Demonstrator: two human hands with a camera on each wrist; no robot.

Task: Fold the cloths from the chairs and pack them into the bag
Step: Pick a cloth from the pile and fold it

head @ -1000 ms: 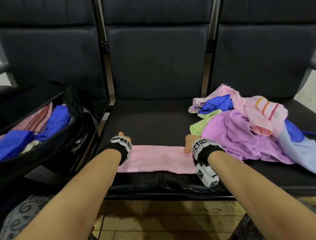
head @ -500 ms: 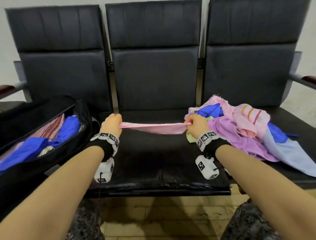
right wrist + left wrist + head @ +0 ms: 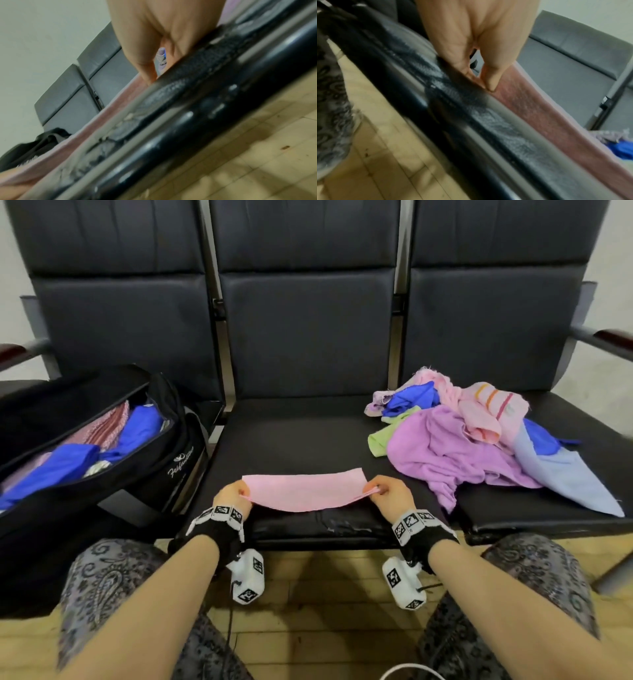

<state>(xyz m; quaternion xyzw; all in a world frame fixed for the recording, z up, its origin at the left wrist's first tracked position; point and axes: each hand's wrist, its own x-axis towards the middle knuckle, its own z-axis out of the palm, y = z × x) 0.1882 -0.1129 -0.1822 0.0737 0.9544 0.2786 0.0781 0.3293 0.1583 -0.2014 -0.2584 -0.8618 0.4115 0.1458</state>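
Both grips are closed on the same thing: the left hand (image 3: 230, 497) pinches the left end of a pink cloth (image 3: 303, 489), and the right hand (image 3: 388, 494) pinches its right end. The cloth is folded into a long band, stretched between the two hands over the front part of the middle chair seat (image 3: 301, 440). Its far edge lies on the seat, while the near edge sags in a shallow curve just above the seat's worn front lip. In the left wrist view, the thumb and fingers (image 3: 489, 75) press together on the cloth's (image 3: 547, 121) edge; the right wrist view is blurred, but the hand (image 3: 154, 40) shows the same pinch at the cloth's (image 3: 109, 106) end.

On the right chair, a loose pile of cloths (image 3: 472, 440) lies unfolded: purple, green, blue, pale blue, and a pink one with stripes. The pile spills slightly onto the middle seat. On the left chair stands an open black bag (image 3: 147, 474), tilted toward the person, with blue and pinkish folded cloths already inside. The person's patterned trousers (image 3: 102, 583) show below, over a tiled floor (image 3: 325, 638).
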